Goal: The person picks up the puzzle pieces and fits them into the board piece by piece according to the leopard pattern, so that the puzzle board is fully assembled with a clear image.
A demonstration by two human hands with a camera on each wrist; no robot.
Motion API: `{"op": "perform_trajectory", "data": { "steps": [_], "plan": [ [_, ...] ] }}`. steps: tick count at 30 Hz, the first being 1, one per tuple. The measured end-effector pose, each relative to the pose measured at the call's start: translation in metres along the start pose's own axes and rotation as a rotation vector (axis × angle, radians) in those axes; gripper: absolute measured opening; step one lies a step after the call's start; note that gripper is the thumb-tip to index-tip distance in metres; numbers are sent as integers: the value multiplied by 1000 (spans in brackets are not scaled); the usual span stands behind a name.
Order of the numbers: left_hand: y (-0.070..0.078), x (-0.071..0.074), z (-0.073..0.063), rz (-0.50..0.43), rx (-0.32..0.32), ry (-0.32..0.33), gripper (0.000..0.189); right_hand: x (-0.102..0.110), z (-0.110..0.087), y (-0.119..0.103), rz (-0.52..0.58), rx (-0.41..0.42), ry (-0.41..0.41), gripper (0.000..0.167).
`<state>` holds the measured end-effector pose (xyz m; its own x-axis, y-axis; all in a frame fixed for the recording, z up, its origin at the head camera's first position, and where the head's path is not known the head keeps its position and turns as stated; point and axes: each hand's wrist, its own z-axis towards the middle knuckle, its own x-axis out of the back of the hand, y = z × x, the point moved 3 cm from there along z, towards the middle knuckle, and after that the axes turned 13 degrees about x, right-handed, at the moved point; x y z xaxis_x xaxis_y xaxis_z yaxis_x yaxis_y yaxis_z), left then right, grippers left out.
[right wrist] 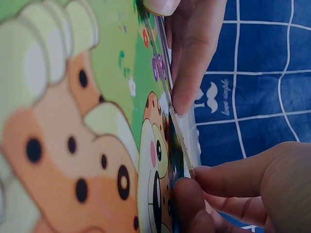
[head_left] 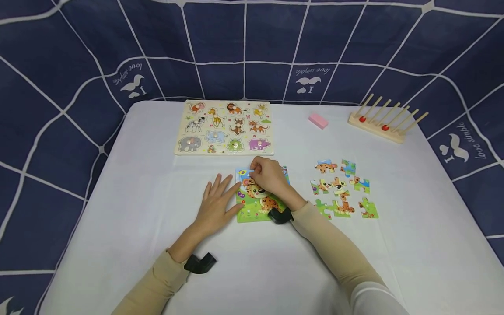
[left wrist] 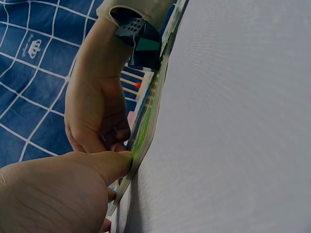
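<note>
A leopard jigsaw board (head_left: 252,214) with a green and blue picture lies on the white table in the head view. My right hand (head_left: 269,176) is over its upper left part, thumb and finger pinching a thin jigsaw piece (right wrist: 181,141) by its edge. Spread along the board's left side is my left hand (head_left: 215,211), fingers extended. Its thumb (left wrist: 116,165) rests on the board's edge in the left wrist view. Loose jigsaw pieces (head_left: 343,206) with leopard parts lie in rough rows to the right of the board. The right hand hides part of the board's top.
Behind the board lies a wooden animal knob puzzle (head_left: 224,150). A pink block (head_left: 318,120) sits farther right, beside a wooden peg stand (head_left: 374,129) with red beads at the back right. Dark blue checked cloth (head_left: 271,39) hangs around the table (head_left: 157,188).
</note>
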<state>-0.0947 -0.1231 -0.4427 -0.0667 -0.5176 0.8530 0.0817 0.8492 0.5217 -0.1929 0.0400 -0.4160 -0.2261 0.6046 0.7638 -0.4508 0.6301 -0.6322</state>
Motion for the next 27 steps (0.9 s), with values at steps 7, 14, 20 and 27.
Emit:
{"op": "perform_trajectory", "data": {
  "steps": [7, 14, 20, 27],
  "plan": [
    [0, 0, 1, 13, 4, -7, 60, -1, 0, 1, -24, 50, -5, 7],
    [1, 0, 1, 33, 0, -13, 58, -5, 1, 3, -34, 110, -6, 7],
    [1, 1, 1, 62, -4, -16, 57, -6, 2, 4, -5, 117, 8, 11],
    [-1, -1, 1, 60, 13, -29, 57, 6, 1, -2, 40, 90, 10, 9]
  ]
}}
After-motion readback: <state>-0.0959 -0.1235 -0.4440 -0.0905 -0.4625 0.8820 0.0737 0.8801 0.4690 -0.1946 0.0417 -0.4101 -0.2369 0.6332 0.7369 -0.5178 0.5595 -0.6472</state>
